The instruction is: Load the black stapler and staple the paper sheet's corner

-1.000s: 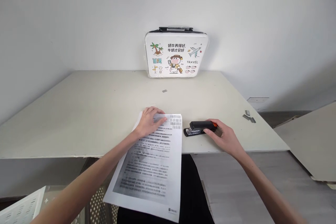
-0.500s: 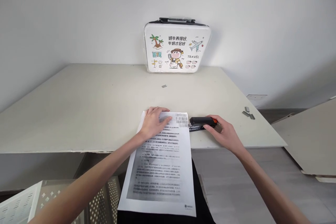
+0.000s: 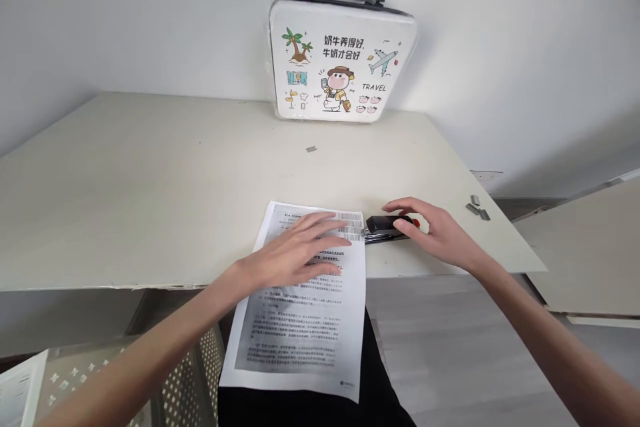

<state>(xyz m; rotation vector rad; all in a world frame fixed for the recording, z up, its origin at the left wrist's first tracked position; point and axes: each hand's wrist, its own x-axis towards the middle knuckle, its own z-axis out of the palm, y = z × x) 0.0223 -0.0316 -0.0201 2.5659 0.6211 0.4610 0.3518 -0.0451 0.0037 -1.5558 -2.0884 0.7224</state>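
A printed sheet of paper point(image 3: 295, 340) lies over the table's front edge, its lower part hanging down. My left hand point(image 3: 300, 250) is over its upper half, fingers spread and holding nothing. A black stapler point(image 3: 385, 225) with an orange-red spot at its rear lies on the table at the sheet's right edge, its front end at the paper. My right hand point(image 3: 430, 230) is at the rear of the stapler, thumb on or just over its top and fingers apart, not wrapped round it.
A white cartoon-printed case point(image 3: 340, 60) stands against the wall at the back of the table point(image 3: 150, 180). Staple strips point(image 3: 479, 207) lie at the right edge, another strip point(image 3: 311, 149) mid-table. A perforated basket point(image 3: 185, 373) is below left.
My left hand has slid from the sheet's top left edge toward its middle and right, fingers spreading. My right hand has loosened from the stapler. The camera view has shifted.
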